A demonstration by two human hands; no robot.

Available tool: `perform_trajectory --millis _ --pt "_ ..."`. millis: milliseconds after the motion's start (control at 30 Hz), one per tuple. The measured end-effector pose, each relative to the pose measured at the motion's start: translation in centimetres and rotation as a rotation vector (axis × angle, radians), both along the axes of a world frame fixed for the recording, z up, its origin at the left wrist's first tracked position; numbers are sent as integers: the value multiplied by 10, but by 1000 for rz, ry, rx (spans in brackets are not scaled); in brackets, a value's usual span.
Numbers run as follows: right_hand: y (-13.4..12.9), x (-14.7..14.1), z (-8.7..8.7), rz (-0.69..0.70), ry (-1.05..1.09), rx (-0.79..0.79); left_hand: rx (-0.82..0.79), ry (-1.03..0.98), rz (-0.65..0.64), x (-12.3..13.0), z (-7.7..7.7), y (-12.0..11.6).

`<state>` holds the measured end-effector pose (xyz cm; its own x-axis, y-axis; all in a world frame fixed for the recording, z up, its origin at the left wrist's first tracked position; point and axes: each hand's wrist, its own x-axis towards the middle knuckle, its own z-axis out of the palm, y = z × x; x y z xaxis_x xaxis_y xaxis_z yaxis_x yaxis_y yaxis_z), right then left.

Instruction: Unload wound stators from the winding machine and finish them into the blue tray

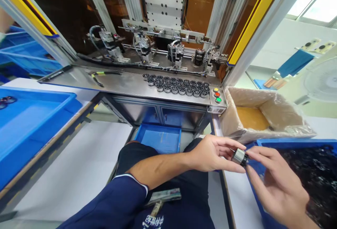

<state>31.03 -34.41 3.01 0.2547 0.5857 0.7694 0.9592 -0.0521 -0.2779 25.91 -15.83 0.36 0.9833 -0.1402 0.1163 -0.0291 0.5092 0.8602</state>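
A small metal cylinder with black ends (pixel 239 156) is held between my two hands at the lower right. My left hand (pixel 214 153) grips its left side between thumb and fingers. The thumb and fingertips of my right hand (pixel 276 181) close on its black right end. Just beyond my right hand is a blue bin (pixel 259 187) full of black parts (pixel 321 172). Rows of black and silver rings (pixel 179 85) stand on the metal ledge (pixel 126 86) of the machine.
A plastic-lined box (pixel 273 109) stands right of the button panel (pixel 217 97). Pliers (pixel 97 76) lie on the ledge. Clamping fixtures (pixel 173 53) fill the machine behind. A blue tray (pixel 39 113) is at left, and a blue bin (pixel 159 137) sits low beyond my knees.
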Motion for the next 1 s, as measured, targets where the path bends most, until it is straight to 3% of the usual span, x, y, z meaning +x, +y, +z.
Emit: perform_trajectory --millis 100,300,1000 --pt "0 2 -2 20 0 -24 25 -22 20 0 -2 3" --pt "1 4 -1 -54 -206 -47 -6 -3 3 0 -3 5" --pt "2 10 -3 -62 -325 -54 66 -1 15 0 -1 6"
